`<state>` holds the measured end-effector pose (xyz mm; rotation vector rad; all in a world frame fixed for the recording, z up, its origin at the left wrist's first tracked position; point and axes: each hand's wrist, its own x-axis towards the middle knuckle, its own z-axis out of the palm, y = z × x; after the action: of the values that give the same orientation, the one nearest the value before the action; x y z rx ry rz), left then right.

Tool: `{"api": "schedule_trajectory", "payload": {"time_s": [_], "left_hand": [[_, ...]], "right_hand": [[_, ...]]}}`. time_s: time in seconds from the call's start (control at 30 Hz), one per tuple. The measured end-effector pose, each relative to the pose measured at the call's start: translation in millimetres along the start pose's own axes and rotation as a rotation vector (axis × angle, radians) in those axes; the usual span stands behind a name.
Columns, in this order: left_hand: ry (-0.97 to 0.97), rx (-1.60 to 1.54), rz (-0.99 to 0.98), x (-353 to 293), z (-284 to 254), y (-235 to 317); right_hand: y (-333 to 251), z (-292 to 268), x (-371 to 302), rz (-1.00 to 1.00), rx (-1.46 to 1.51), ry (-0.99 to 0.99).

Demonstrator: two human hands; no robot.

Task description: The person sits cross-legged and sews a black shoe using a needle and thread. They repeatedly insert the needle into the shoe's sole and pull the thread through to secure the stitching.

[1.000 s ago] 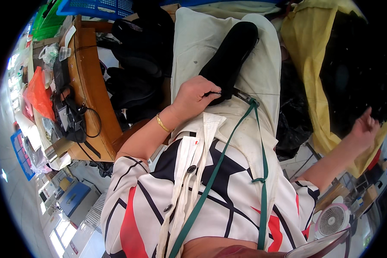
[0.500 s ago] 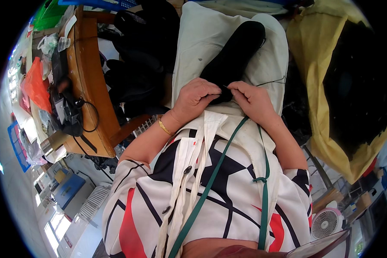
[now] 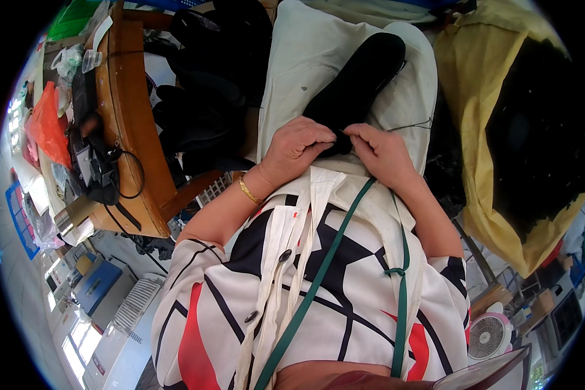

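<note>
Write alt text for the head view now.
A person's left hand and right hand pinch close together at the near end of a black shoe-shaped piece on white cloth; wooden table left, yellow sack right.

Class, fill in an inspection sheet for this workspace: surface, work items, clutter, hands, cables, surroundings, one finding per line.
Surface: off-white cloth over the lap, with a small dark mark.
Work items: long black fabric piece lying slantwise on the cloth; dark thread right of the right hand.
Clutter: orange-red plastic bag among jumbled items at far left.
Hands: left hand pinches the black piece's near end; right hand close beside it, grip unclear.
Cables: black cord looping by the wooden table.
Surroundings: yellow bag at right, fan at lower right.
</note>
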<state>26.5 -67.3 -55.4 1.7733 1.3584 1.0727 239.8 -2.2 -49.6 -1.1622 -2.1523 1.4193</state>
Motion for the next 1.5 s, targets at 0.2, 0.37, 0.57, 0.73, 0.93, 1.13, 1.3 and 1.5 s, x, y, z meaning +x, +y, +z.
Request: {"api": "schedule_trajectory", "payload": {"time_s": [0.2, 0.37, 0.57, 0.73, 0.93, 1.13, 1.3, 1.5], "left_hand": [[0.017, -0.011, -0.037, -4.7, 1.5, -4.2], [0.025, -0.003, -0.002, -4.5, 3.8, -4.8], [0.007, 0.127, 0.088, -8.7, 4.9, -8.2], [0.106, 0.176, 0.086, -11.3, 7.9, -0.9], [0.105, 0.271, 0.133, -6.0, 2.3, 2.3], [0.042, 0.24, 0.063, 1.8, -2.2, 4.9], [-0.035, 0.22, -0.013, 5.7, -3.5, 7.8], [-0.094, 0.184, -0.067, 8.6, -3.8, 11.7]], "right_hand": [[2.3, 9.5, 9.4, 0.058, 0.094, -0.034], [-6.3, 19.4, 22.1, 0.049, 0.032, -0.029], [-17.8, 7.1, 29.0, -0.057, -0.172, -0.054], [-34.8, -1.5, 38.0, -0.171, -0.29, 0.015], [-20.0, 4.4, 46.3, -0.051, 0.168, -0.033], [-16.9, -66.6, 43.4, 0.177, 0.999, 0.15], [-3.1, -215.3, 11.6, -0.24, 1.055, 0.757], [-3.2, -239.1, 0.9, -0.541, 0.383, 1.234]]}}
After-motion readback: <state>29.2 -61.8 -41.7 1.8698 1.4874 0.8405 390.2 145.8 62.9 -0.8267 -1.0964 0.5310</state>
